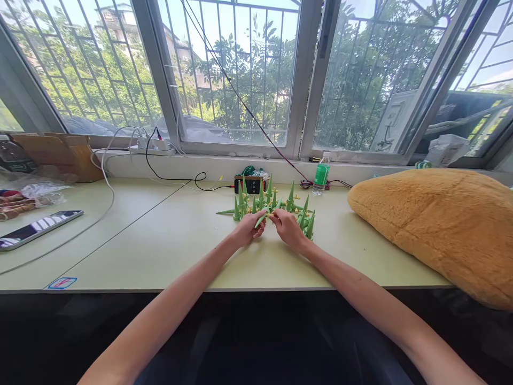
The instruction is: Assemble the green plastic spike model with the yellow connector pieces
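Note:
My left hand (251,228) is closed around a green pointed cone piece (260,220), which tilts down to the left. Close beside it, my right hand (287,226) pinches a small yellow piece (270,215) against the end of that cone. Just beyond both hands stand several green cones (269,188) with small yellow parts on them, most upright. One green cone (225,212) lies on its side at the left of the group. My fingers partly hide the joint between the two held pieces.
On the pale table (160,240), a phone (250,185) leans behind the cones. A green-labelled bottle (321,174) stands at the back. A large brown plush cushion (436,224) covers the right side. Another phone (40,230), a white cable (105,216) and a cardboard box (76,155) are left.

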Tool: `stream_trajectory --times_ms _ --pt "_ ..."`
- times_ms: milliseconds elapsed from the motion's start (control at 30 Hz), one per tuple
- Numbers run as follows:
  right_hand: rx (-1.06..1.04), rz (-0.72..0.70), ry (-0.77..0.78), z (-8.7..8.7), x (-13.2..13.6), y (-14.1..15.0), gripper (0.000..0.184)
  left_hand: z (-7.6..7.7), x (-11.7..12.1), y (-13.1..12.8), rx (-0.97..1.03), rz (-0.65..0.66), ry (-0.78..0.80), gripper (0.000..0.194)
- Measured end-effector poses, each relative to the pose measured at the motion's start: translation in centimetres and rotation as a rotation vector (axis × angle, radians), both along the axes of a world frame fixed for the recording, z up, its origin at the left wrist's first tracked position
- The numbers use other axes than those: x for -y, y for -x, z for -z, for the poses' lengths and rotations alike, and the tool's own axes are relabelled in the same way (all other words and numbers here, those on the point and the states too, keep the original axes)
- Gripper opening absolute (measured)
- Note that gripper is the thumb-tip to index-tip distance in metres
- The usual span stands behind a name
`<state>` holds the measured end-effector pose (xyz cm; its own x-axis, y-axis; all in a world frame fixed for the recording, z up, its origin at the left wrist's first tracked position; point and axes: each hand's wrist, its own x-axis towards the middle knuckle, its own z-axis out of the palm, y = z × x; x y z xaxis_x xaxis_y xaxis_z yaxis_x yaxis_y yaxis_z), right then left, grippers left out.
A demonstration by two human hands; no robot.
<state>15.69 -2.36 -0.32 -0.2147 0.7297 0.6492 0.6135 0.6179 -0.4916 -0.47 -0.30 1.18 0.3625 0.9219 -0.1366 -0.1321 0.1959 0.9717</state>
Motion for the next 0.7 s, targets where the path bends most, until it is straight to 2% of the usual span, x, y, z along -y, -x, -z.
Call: stream_trajectory --times_ms 100,233,333,467,567,700 --pt "-0.052 -0.023 0.031 -0.02 0.15 0.04 0.031 0.33 0.07 0.07 -0.021 0.051 -0.071 0.044" --pt "-0.194 -0.020 0.173 -0.33 0.58 0.18 0.031 0.63 0.38 0.11 -0.130 0.036 -0.342 0.045" --pt "-0.355 -0.106 0.354 -0.59 0.77 0.26 0.031 0.53 0.66 0.02 -0.202 -0.014 -0.541 0.044" --pt "-0.548 -0.236 0.517 -0.62 0.56 0.43 0.032 0.22 0.89 -0.26 -0.250 -0.048 -0.645 0.043" --pt "-0.605 -0.225 0.505 -0.57 0.41 0.67 0.032 0.18 0.96 -0.58 -0.274 -0.071 -0.655 0.042" --pt "-0.575 -0.101 0.370 -0.51 0.36 0.81 0.034 0.45 0.74 -0.87 -0.275 -0.076 -0.660 0.038"
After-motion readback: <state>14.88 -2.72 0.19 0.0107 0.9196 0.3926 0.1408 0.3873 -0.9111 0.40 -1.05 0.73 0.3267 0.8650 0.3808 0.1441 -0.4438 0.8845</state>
